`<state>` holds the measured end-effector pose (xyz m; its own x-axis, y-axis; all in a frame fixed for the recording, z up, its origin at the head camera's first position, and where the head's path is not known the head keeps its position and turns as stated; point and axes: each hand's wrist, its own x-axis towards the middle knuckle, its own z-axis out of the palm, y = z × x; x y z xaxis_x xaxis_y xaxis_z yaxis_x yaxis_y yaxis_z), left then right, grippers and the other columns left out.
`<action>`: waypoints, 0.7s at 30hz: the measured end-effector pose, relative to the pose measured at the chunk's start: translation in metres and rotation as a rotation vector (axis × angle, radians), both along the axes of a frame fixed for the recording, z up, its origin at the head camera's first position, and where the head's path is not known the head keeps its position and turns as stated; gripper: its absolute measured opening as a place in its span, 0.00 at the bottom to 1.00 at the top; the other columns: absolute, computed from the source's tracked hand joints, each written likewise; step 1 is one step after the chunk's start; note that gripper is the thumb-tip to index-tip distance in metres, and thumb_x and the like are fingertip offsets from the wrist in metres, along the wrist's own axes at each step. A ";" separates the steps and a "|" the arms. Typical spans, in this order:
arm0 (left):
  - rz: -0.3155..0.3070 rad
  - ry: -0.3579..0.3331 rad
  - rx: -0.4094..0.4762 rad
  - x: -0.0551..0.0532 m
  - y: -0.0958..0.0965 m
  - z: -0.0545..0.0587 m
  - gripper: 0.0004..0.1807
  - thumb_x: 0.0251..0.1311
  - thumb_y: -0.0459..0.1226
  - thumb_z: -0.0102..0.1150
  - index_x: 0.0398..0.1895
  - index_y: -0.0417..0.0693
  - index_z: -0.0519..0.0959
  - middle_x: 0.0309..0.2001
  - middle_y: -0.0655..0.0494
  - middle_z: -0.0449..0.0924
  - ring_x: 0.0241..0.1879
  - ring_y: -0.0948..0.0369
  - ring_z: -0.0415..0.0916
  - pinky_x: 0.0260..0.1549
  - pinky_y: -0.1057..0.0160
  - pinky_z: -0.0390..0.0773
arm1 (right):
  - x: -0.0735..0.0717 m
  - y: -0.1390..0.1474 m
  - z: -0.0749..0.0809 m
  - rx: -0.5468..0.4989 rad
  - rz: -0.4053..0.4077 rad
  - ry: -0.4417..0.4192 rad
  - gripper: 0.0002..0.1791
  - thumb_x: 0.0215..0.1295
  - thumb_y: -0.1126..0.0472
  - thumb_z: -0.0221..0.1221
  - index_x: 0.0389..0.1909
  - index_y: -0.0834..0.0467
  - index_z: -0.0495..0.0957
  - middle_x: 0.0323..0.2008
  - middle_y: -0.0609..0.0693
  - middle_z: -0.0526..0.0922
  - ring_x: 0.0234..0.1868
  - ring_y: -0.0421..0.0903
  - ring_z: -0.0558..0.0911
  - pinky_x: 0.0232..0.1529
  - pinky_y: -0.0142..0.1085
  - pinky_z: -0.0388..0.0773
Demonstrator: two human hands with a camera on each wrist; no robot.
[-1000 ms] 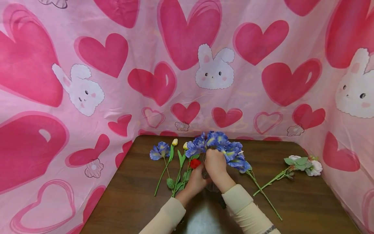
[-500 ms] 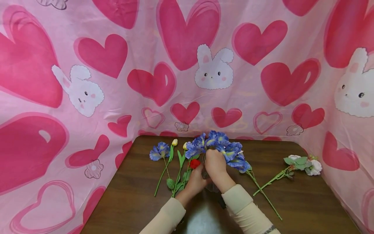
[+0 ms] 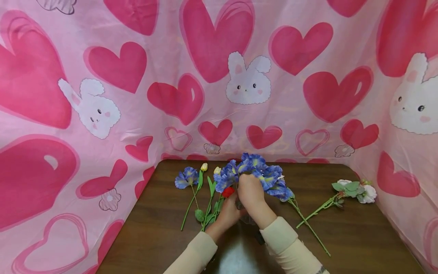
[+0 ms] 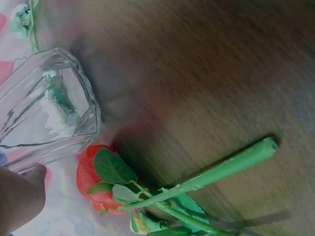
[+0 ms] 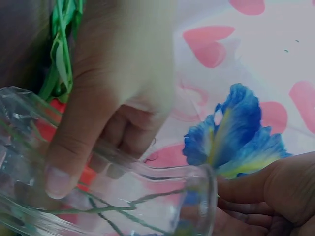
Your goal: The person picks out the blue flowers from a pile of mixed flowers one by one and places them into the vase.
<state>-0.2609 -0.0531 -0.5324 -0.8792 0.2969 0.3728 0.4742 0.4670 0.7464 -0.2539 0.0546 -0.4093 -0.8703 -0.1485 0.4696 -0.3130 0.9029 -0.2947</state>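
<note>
A clear glass vase [image 5: 197,172] with several thin green stems inside is held by my left hand [image 3: 230,211], thumb and fingers curled round its side. At its mouth, my right hand [image 3: 251,190] has its fingers curled beside a blue iris [image 5: 229,132]; its exact grip on the stem is hidden. Blue iris blooms [image 3: 253,163] spread above and around the right hand. The left wrist view shows the vase's thick faceted base, with my left thumb [image 4: 29,194] against the glass. A red rose [image 3: 227,192] lies close beside the left hand.
Left on the brown table [image 3: 154,236] lie another blue iris [image 3: 186,177] and yellow tulips [image 3: 204,167]. Pink-white roses [image 3: 367,193] lie to the right, their stem near another long green stem [image 3: 315,238]. A pink heart-patterned cloth [image 3: 291,106] hangs behind.
The leftmost bloom above the vase has shifted slightly down and left, covering more of the red rose. Both hands stay almost in place. The head view has shifted slightly.
</note>
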 end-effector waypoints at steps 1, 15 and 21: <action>0.000 -0.012 0.003 0.000 0.000 0.000 0.30 0.51 0.37 0.73 0.58 0.45 0.74 0.50 0.52 0.82 0.50 0.56 0.78 0.48 0.56 0.77 | 0.001 0.000 0.001 0.001 0.003 0.000 0.10 0.54 0.73 0.62 0.15 0.64 0.78 0.17 0.58 0.79 0.22 0.58 0.81 0.23 0.50 0.78; -0.020 -0.011 0.020 -0.003 0.000 -0.001 0.35 0.50 0.37 0.73 0.63 0.43 0.71 0.54 0.48 0.80 0.54 0.54 0.76 0.52 0.55 0.75 | 0.029 0.002 0.029 -0.032 0.022 -0.011 0.09 0.58 0.66 0.66 0.22 0.64 0.79 0.20 0.57 0.80 0.24 0.60 0.80 0.27 0.51 0.78; -0.005 -0.002 -0.006 -0.002 0.000 -0.002 0.34 0.50 0.39 0.73 0.61 0.42 0.72 0.52 0.49 0.80 0.53 0.54 0.76 0.53 0.54 0.75 | 0.050 0.008 0.040 -0.083 0.064 -0.058 0.08 0.61 0.62 0.66 0.33 0.64 0.82 0.28 0.57 0.84 0.31 0.58 0.82 0.35 0.51 0.79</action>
<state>-0.2628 -0.0531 -0.5343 -0.8784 0.3031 0.3696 0.4751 0.4692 0.7444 -0.2039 0.0628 -0.3688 -0.8862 -0.1670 0.4321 -0.3494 0.8533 -0.3869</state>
